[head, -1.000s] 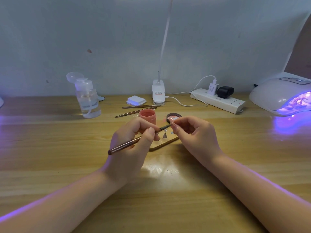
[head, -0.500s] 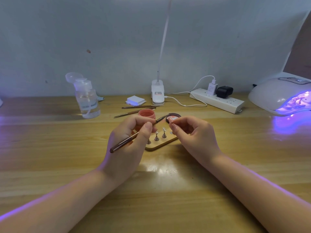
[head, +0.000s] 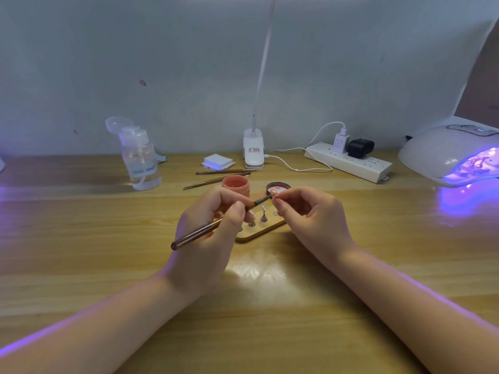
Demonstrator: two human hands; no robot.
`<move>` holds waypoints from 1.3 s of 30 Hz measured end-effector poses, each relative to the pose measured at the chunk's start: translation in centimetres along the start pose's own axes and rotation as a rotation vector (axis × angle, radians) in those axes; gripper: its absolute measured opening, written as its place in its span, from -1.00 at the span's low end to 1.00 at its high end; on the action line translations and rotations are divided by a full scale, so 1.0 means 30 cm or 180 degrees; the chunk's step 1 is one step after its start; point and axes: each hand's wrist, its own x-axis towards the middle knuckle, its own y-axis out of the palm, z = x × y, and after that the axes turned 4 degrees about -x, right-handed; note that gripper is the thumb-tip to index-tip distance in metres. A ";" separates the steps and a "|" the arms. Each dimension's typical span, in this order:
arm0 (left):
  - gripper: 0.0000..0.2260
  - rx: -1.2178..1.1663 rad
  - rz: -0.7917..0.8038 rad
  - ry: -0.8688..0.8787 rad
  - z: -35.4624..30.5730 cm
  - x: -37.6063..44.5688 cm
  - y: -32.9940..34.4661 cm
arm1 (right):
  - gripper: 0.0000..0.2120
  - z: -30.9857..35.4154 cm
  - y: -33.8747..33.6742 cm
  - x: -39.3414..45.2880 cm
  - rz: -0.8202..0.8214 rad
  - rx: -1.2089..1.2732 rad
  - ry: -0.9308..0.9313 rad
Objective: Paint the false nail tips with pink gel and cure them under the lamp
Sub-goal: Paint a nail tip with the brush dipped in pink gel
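Note:
My left hand [head: 213, 233] grips a thin brown brush [head: 197, 234], its tip reaching up right to a small false nail tip [head: 274, 194] pinched between thumb and forefinger of my right hand [head: 310, 220]. Behind the hands stands an open pink gel pot [head: 235, 185], with its lid [head: 278, 188] lying beside it. Under the hands lies a wooden holder board [head: 259, 230] carrying small metal stands [head: 263, 216]. The white curing lamp [head: 448, 153] glows purple at the far right.
A clear pump bottle [head: 140, 160] stands at the back left. Two thin tools [head: 216, 180] and a white pad stack [head: 218, 161] lie behind the pot. A clip desk lamp [head: 253, 151], its cable and a power strip [head: 348, 161] sit against the wall.
The brush dipped toward the gel pot half a second ago; now its tip is back at the nail tip in my right hand. The right hand has barely shifted.

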 end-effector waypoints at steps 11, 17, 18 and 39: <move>-0.87 0.0196 -0.0040 0.0001 0.002 0.004 0.001 | -0.91 -0.005 0.004 0.001 -0.0140 -0.0307 -0.0220; -0.84 0.0356 0.0063 0.0074 -0.002 0.004 0.000 | -0.91 -0.004 0.005 0.002 -0.0166 -0.0354 -0.0288; -0.82 0.0303 0.0033 0.0110 -0.004 0.004 -0.001 | -0.92 -0.004 0.006 0.002 -0.0167 -0.0346 -0.0274; -0.85 0.0025 -0.0239 -0.0165 -0.020 0.028 -0.004 | -0.91 -0.002 0.003 0.001 -0.0014 -0.0128 -0.0029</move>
